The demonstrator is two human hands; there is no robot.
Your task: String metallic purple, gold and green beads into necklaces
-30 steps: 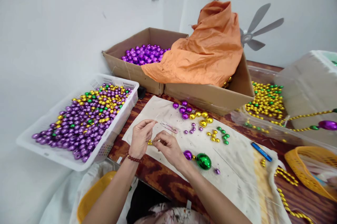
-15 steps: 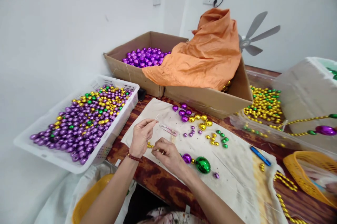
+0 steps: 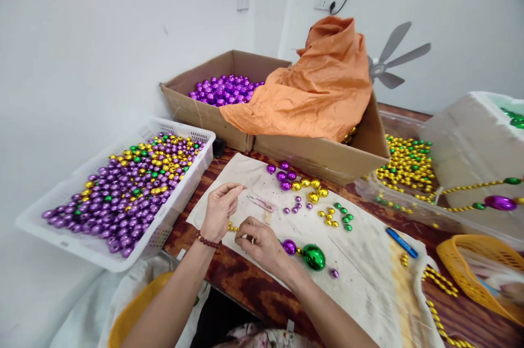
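Note:
My left hand (image 3: 221, 209), a beaded bracelet at its wrist, pinches a thin clear thread (image 3: 244, 183) that barely shows at the fingertips. Lower and to the right, my right hand (image 3: 260, 241) has its fingers closed in a pinch; what they hold is hidden. Small gold beads (image 3: 232, 227) show between the two hands. A purple bead (image 3: 289, 247) and a large green bead (image 3: 314, 257) lie in line just right of my right hand. Pink-handled thread snips (image 3: 261, 203) rest on the white cloth (image 3: 347, 271) beyond the hands.
Loose purple beads (image 3: 281, 176), gold beads (image 3: 313, 197) and green beads (image 3: 347, 217) lie on the cloth. A white basket (image 3: 123, 263) of beads stands left, cardboard boxes (image 3: 319, 160) behind. To the right are a blue tool (image 3: 402, 243) and a yellow basket (image 3: 450, 261).
The whole view has shifted slightly. Both hands keep nearly the same pose, with the left fingertips still pinched on the thread.

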